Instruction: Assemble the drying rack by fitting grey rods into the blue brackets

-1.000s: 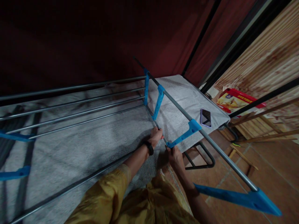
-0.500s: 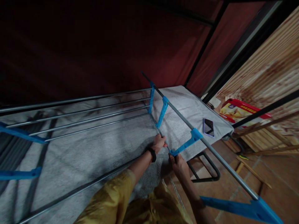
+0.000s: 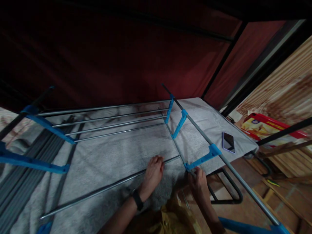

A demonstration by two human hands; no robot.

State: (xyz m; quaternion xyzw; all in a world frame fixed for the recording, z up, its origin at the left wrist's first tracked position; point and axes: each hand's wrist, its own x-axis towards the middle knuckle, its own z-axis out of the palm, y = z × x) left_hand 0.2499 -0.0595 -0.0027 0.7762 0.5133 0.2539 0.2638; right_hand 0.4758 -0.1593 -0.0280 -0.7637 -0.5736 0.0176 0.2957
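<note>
Left hand (image 3: 153,172) lies over a metal tube (image 3: 112,186) along the near side of the grey-clothed surface (image 3: 104,156); from where I stand, I can't tell whether it grips. The right hand (image 3: 200,182) is closed on the end of a cross tube (image 3: 177,148), right by a blue plastic bracket (image 3: 201,161), at the near edge. Their tubular rack (image 3: 122,124) stretches toward the far edge, and a phone (image 3: 228,142) lies by the near right corner.
</note>
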